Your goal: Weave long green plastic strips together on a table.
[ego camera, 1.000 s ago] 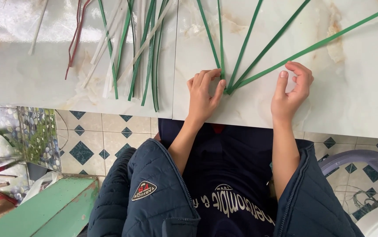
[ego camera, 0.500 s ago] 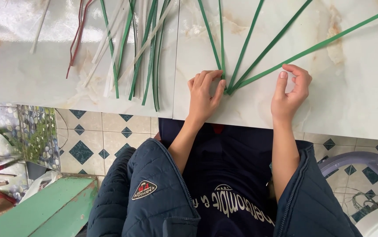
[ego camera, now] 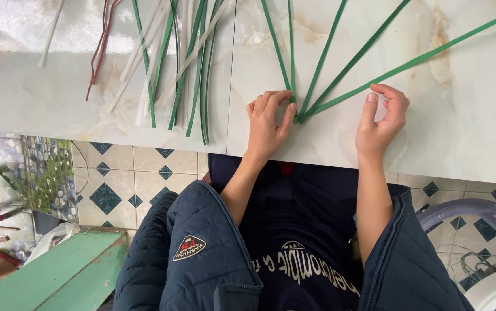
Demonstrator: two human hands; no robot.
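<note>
The pale marble-patterned slab table (ego camera: 467,132) carries all the work, its near edge running just above the person's lap. A loose pile of green, white and dark red flat strips (ego camera: 173,63) lies towards its far left corner, well apart from both hands. Five long flat green plastic strips (ego camera: 323,63) fan out from one meeting point close to the near edge, spreading towards the far edge and far right corner. The left hand (ego camera: 268,118) lies flat, fingers together, pressing down where the strips converge. The right hand (ego camera: 381,118) rests on the table just right of the fan, fingers loosely curled, thumb and forefinger narrow, holding nothing that can be made out; its fingertips touch or nearly touch the lowest strip. In judgement, the strips are light, springy and slippery on the polished top, best held at the crossing. Against the frame half a second earlier, no change of position is evident.
</note>
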